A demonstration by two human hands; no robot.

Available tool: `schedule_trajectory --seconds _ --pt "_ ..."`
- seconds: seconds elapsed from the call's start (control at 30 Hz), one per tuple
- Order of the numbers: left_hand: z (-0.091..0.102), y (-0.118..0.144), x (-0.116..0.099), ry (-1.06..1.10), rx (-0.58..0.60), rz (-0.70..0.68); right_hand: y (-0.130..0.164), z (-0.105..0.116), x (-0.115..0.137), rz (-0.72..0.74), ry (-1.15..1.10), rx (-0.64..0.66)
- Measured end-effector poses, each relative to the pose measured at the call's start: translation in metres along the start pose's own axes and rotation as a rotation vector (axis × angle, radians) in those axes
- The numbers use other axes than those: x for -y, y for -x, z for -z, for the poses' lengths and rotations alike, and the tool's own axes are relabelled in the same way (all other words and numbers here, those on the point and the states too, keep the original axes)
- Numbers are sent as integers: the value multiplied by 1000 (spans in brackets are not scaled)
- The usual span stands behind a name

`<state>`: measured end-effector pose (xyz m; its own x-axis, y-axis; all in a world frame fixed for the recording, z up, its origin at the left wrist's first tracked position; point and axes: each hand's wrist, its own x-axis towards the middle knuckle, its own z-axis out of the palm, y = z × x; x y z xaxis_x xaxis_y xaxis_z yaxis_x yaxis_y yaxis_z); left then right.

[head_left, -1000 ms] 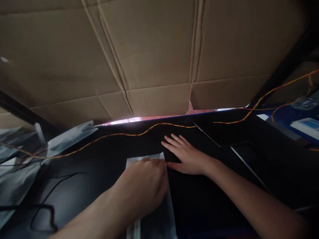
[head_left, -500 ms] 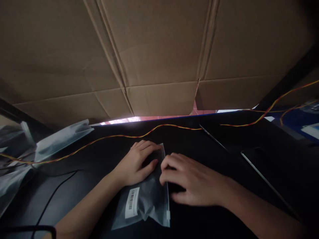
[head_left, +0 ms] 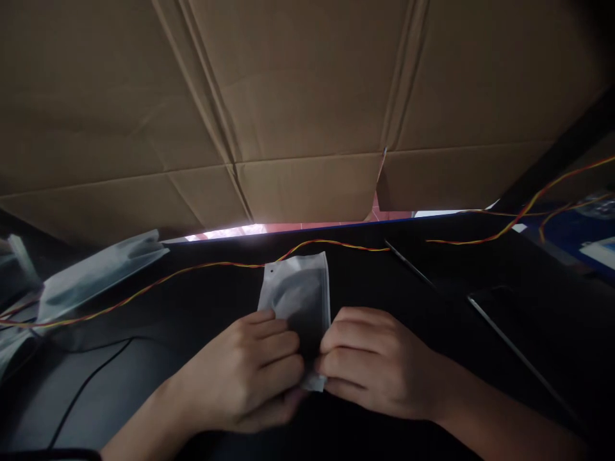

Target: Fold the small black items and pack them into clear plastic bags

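Note:
A frosted plastic zip bag (head_left: pixel 302 294) with something dark inside is held up over the black table, its far end tilted away from me. My left hand (head_left: pixel 262 371) is closed on its left side, fingers curled over the near part. On the opposite edge, along the zip strip, my right hand (head_left: pixel 362 365) pinches the bag with bent fingers. Both hands almost meet at the bag's near corner. The barcode label is hidden from view, and what the bag contains cannot be made out.
Twisted red and yellow wires (head_left: pixel 216 263) cross the black table (head_left: pixel 384 282). Two dark flat panels lie on the right, one with a pale edge (head_left: pixel 519 358). Another plastic bag (head_left: pixel 100 275) and a black cable (head_left: pixel 91 378) are at left. Cardboard (head_left: pixel 307 96) stands behind.
My left hand has gone from lying on the bag to gripping its side. The bag has been lifted and turned, so its label no longer shows. My right hand has closed on the zip edge.

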<state>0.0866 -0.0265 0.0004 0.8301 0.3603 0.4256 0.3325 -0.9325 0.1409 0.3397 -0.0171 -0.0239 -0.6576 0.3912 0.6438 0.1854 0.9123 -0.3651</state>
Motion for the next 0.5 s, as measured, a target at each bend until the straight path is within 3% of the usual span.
schedule_trajectory --seconds 0.13,0.27,0.37,0.5 --pt "-6 3 3 -148 31 -35 -1 -2 3 -3 -33 83" --pt "1 4 -1 -215 -7 -93 -5 -2 7 -19 -22 71" --pt "6 2 -11 -176 -80 -111 -6 3 5 35 83 57" --pt "5 3 -26 -48 -145 -48 -4 10 -7 -2 214 40"
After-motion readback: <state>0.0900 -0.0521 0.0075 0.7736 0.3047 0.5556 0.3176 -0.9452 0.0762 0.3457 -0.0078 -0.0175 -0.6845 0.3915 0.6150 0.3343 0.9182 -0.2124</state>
